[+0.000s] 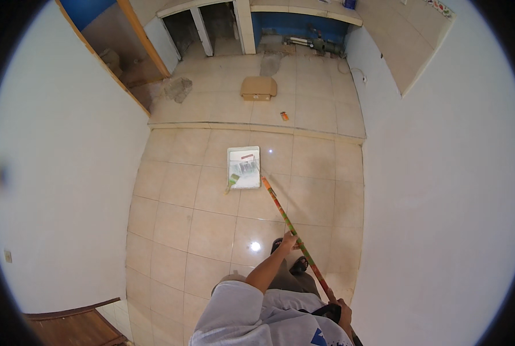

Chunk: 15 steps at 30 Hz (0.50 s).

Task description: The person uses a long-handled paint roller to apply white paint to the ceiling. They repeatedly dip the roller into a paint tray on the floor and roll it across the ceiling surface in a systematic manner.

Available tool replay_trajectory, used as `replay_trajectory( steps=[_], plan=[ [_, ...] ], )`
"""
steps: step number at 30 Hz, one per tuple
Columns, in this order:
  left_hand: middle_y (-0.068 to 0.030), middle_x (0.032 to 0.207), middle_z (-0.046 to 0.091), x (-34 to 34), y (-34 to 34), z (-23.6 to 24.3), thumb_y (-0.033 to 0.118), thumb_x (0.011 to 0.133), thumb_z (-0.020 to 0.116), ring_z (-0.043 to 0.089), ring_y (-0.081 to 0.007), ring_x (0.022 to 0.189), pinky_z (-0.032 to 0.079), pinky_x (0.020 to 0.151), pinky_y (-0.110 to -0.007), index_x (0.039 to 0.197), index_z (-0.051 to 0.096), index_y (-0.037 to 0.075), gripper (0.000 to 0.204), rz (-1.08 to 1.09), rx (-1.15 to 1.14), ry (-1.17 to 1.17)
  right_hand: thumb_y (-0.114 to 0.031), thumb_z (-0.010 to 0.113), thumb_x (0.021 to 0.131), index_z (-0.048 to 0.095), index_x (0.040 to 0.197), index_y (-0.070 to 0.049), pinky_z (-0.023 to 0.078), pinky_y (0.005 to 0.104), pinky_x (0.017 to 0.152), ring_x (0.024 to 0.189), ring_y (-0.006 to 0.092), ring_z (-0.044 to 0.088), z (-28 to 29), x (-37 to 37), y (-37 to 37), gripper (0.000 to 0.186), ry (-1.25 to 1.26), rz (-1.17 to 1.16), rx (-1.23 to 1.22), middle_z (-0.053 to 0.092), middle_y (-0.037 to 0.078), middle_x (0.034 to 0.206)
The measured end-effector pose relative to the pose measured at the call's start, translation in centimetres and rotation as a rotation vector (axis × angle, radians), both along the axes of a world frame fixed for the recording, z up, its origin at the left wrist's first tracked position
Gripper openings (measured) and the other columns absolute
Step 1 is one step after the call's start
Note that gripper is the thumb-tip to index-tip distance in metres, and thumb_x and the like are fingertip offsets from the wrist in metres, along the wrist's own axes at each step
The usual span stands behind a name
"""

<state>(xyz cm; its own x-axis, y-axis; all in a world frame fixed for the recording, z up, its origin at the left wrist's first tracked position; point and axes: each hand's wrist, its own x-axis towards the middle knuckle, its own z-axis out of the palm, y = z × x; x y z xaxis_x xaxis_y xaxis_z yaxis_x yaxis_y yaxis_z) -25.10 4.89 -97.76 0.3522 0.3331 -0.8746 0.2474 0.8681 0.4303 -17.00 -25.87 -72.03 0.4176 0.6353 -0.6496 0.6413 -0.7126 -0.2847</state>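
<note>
A long orange-and-green paint roller pole point(287, 221) slants from my body on the lower right up toward a paint tray point(229, 158) on the tiled floor. Partway along the pole, my left hand point(290, 241) is wrapped round it. Lower down by my waist, my right hand point(344, 314) grips the same pole near its rear end. The pole's far end reaches the tray's right edge; the roller head seems to lie in the white paint, though it is hard to make out. A green paintbrush point(232, 182) rests across the tray's near left corner, its handle sticking out.
Beyond a low floor step point(257, 128) stand a cardboard box point(256, 89) and a small orange packet point(284, 116). A pump with pipes point(321, 45) sits under the counter at the back. White walls point(436, 190) flank both sides; a brown wooden door point(76, 328) is at lower left.
</note>
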Motion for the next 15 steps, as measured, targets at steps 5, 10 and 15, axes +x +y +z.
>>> replay_trajectory(
  steps=[5, 10, 15],
  plan=[
    [-0.0118, 0.1, 0.059, -0.1, -0.4, -0.5, 0.01, 0.099, 0.053, 0.068, -0.0275, 0.089, 0.061, 0.078, -0.046, 0.12, 0.044, 0.006, 0.023, -0.049, 0.028, -0.016, -0.026, 0.053, 0.091, 0.031, 0.153, -0.036, 0.053, 0.0484, 0.063, 0.072, 0.0386, 0.067, -3.3, -0.1, -4.6, 0.066, -0.073, -0.015, -0.027, 0.061, 0.019, 0.084],
    [-0.0124, 0.102, 0.057, -0.3, -0.5, -1.0, 0.008, 0.098, 0.053, 0.067, -0.027, 0.089, 0.062, 0.08, -0.046, 0.115, 0.045, 0.005, 0.02, -0.099, 0.035, -0.102, -0.026, 0.052, 0.091, 0.034, 0.151, -0.034, 0.053, 0.0494, 0.062, 0.072, 0.0395, 0.068, -0.6, -2.4, -3.1, 0.064, -0.147, 0.015, 0.01, 0.062, 0.019, 0.082],
    [-0.0126, 0.102, 0.057, -1.2, -0.5, -0.2, 0.008, 0.097, 0.054, 0.068, -0.027, 0.089, 0.063, 0.076, -0.046, 0.117, 0.046, 0.005, 0.021, -0.082, -0.007, -0.127, -0.026, 0.052, 0.092, 0.038, 0.149, -0.033, 0.054, 0.0492, 0.059, 0.069, 0.0397, 0.068, 3.7, -3.7, 0.2, 0.059, -0.124, -0.029, -0.083, 0.063, 0.017, 0.08]
  ],
)
